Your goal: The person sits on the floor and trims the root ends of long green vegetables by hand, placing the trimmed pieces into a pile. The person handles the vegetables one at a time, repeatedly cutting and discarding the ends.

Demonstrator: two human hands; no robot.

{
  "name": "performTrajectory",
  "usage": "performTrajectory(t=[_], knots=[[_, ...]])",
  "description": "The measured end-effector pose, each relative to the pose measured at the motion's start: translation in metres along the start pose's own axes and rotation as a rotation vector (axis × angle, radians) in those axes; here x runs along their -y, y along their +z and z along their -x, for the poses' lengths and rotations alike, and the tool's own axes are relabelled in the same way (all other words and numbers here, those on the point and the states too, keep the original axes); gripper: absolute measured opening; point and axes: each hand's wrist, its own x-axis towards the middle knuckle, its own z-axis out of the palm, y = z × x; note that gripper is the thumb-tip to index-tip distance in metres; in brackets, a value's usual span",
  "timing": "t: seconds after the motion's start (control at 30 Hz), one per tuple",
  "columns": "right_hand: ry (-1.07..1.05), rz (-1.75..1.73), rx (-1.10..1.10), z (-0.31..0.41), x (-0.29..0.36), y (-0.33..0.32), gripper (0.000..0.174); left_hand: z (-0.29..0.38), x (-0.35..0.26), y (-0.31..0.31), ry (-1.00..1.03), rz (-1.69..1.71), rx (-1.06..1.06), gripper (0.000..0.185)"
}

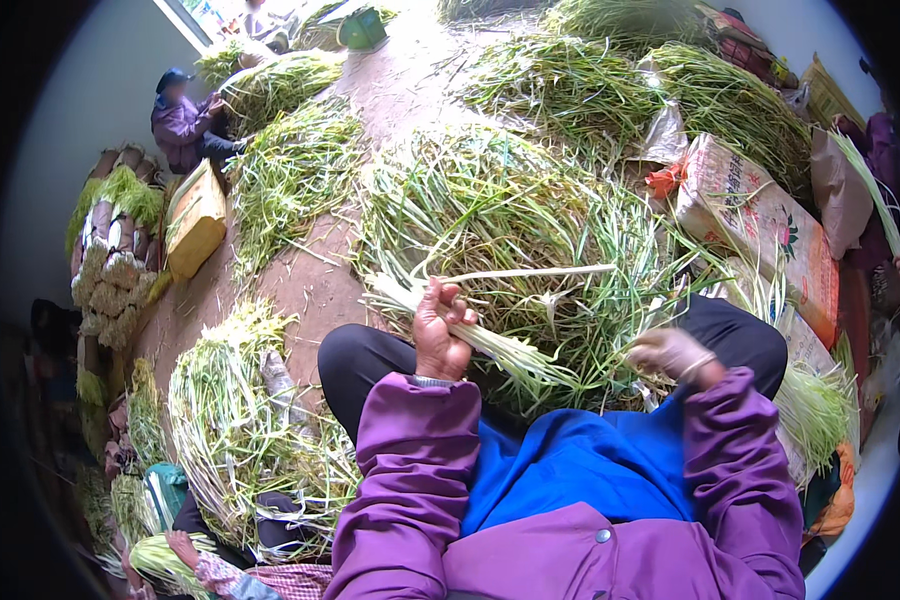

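My left hand (pixel 442 330), bare, is closed around a bundle of pale green stalks (pixel 514 351) in front of my knees. The bundle's ends stick out on both sides of the fist. One long pale stalk (pixel 532 272) juts to the right from near the fingertips. My right hand (pixel 667 354), in a thin pale glove, hovers above my right thigh, apart from the bundle. It is blurred, its fingers bent, and whether it pinches anything cannot be made out. Before me spreads a large heap of long green stalks and leaves (pixel 495 202), reaching under the bundle.
To the right lie a printed woven sack (pixel 757 217) and trimmed stalks (pixel 817 412). Tied bundles (pixel 116 277) are stacked at left beside a yellow container (pixel 196 221). A person (pixel 184 124) sits beyond; another's hand (pixel 184 549) holds stalks at lower left, near another heap (pixel 232 427).
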Motion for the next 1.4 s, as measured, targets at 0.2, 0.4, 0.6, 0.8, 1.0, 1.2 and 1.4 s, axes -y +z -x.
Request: performTrajectory(t=[0.2, 0.4, 0.6, 0.8, 1.0, 1.2, 1.4], knots=[[-0.598, -0.531, -0.090, -0.029, 0.090, 0.077, 0.051, 0.036, 0.056, 0.021, -0.231, -0.254, 0.125, 0.024], [-0.705, -0.800, -0.385, -0.007, 0.118, 0.006, 0.040, 0.048, 0.048, 0.033, -0.251, -0.440, 0.268, 0.033], [-0.256, -0.177, -0.011, 0.027, 0.127, 0.012, 0.035, 0.046, 0.035, 0.042, -0.198, -0.524, 0.326, 0.044], [-0.261, 0.151, 0.367, -0.023, 0.128, 0.086, 0.050, 0.041, 0.030, 0.028, -0.332, -0.512, 0.135, 0.040], [-0.214, -0.470, -0.072, -0.113, 0.074, 0.016, 0.031, 0.021, 0.009, 0.014, -0.234, -0.203, 0.084, 0.031], [0.233, -0.200, -0.360, -0.207, 0.034, 0.016, 0.041, 0.017, 0.015, 0.023, -0.273, -0.346, 0.107, 0.028], [-0.072, -0.659, -0.392, -0.168, 0.058, 0.031, 0.011, 0.009, 0.023, 0.028, -0.197, -0.377, 0.060, 0.022]])
